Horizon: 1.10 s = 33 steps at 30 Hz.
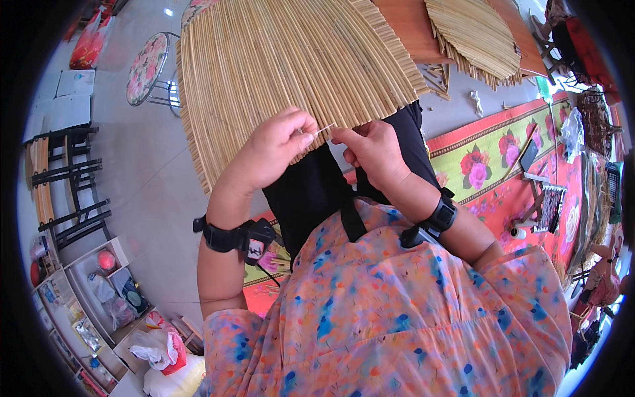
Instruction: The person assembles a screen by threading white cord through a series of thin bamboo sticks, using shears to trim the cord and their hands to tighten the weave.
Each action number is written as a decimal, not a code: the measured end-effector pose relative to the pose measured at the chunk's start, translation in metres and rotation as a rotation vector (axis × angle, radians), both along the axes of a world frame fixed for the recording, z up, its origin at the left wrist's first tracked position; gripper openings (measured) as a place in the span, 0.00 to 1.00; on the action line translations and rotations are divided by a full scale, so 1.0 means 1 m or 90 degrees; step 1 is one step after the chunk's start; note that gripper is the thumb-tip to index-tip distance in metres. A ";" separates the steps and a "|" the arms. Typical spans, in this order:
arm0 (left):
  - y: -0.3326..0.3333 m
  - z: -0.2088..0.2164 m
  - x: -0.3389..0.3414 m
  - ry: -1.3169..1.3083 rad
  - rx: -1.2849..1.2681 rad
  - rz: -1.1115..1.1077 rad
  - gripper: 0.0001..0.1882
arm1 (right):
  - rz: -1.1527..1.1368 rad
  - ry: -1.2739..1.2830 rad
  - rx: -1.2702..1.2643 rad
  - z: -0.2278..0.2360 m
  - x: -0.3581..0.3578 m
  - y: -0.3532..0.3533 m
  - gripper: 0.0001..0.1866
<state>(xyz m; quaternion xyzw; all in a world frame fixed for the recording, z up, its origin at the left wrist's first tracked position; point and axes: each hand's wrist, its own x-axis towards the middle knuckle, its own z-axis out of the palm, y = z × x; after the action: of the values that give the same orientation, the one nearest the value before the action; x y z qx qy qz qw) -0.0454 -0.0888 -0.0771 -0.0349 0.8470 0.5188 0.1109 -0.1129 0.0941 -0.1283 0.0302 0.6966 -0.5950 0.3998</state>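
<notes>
A large mat of straw-coloured reed stalks (284, 66) lies over my knees and reaches away from me, its near edge just under my fingers. At that edge a short white thread (323, 130) stretches between my two hands. My left hand (281, 139) pinches one end between thumb and forefinger. The other end runs to the closed fingertips of my right hand (378, 152), which curl at the mat's rim. Whether the thread is tied to a stalk there, I cannot tell.
A reddish wooden table (407, 30) bears a second reed mat (476, 36) at the far right. To the left stand a flowered round stool (147, 69) and folded black frames (73, 175). A floral mat (479, 159) covers the floor at right, with a small folding stool (546, 208).
</notes>
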 end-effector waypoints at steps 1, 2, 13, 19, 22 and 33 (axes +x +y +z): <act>0.000 -0.002 -0.002 -0.072 0.177 0.050 0.03 | 0.017 -0.006 0.005 0.001 -0.001 0.000 0.13; 0.001 -0.006 -0.002 -0.102 0.243 0.068 0.06 | 0.016 -0.004 -0.003 0.004 0.000 -0.001 0.14; 0.022 -0.017 -0.019 -0.100 0.468 0.119 0.05 | -0.056 0.010 -0.015 0.000 0.006 -0.001 0.15; 0.012 -0.013 -0.020 -0.046 0.361 0.098 0.04 | 0.018 -0.046 -0.044 -0.007 0.001 0.009 0.19; -0.002 -0.012 -0.014 0.111 0.171 0.187 0.04 | -0.032 -0.114 -0.140 -0.006 0.001 0.012 0.21; 0.047 -0.015 0.046 0.349 -0.624 0.036 0.03 | -0.098 -0.112 -0.357 0.017 -0.009 0.022 0.12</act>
<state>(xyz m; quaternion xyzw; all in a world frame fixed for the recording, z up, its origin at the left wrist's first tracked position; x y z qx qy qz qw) 0.0004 -0.0417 -0.0924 0.0312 0.9855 0.0577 -0.1564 -0.1217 0.1162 -0.1111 0.0231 0.4636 -0.7876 0.4052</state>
